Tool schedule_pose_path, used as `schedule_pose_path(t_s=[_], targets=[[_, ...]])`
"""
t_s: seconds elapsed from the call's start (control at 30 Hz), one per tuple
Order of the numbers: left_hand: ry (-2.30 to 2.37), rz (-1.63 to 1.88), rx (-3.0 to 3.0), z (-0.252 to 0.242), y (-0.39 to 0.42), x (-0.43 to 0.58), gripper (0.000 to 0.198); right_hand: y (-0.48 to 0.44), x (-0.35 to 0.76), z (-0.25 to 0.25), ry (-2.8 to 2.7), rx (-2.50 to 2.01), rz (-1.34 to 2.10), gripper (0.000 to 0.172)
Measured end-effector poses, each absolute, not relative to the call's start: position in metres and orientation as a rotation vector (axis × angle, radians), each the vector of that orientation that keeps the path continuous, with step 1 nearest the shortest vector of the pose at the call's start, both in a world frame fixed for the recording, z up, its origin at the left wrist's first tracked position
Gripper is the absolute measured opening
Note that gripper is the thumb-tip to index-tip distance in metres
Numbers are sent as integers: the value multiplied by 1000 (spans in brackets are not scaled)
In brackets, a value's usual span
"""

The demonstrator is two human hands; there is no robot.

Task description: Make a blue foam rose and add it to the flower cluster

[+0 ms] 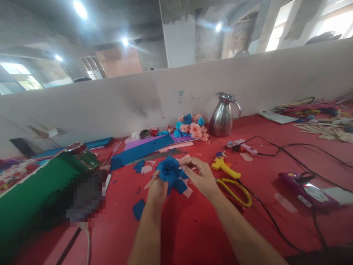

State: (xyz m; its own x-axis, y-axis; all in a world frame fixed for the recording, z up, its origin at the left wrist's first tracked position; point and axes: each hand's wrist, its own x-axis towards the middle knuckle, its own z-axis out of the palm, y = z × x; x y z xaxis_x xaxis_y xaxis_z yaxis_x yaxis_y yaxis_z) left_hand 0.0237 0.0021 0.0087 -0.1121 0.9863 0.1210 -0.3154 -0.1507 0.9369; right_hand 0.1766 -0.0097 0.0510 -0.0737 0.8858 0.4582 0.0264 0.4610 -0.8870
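A blue foam flower (168, 171) is held up over the red table (193, 224) between both hands. My left hand (156, 191) grips it from below, fingers closed round its base. My right hand (199, 176) pinches the flower's right edge with thumb and fingers. Blue foam scraps (138, 209) and pale offcuts lie on the table just under and around the hands.
Yellow-handled scissors (237, 187) and a yellow glue gun (224, 167) lie right of my hands, with black cables beyond. A steel jug (223, 116), a pile of pink and blue flowers (192, 127), blue foam sheets (142, 151) and a green box (33, 191) stand around.
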Motion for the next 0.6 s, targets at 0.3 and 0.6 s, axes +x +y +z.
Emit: schedule_pose_path(t_s=[0.3, 0.6], targets=[[883, 1609, 954, 11, 0, 28, 20, -13, 175, 54, -1530, -881, 590, 8], [973, 1605, 1145, 2, 0, 23, 5, -11, 173, 52, -1572, -960, 621, 19]])
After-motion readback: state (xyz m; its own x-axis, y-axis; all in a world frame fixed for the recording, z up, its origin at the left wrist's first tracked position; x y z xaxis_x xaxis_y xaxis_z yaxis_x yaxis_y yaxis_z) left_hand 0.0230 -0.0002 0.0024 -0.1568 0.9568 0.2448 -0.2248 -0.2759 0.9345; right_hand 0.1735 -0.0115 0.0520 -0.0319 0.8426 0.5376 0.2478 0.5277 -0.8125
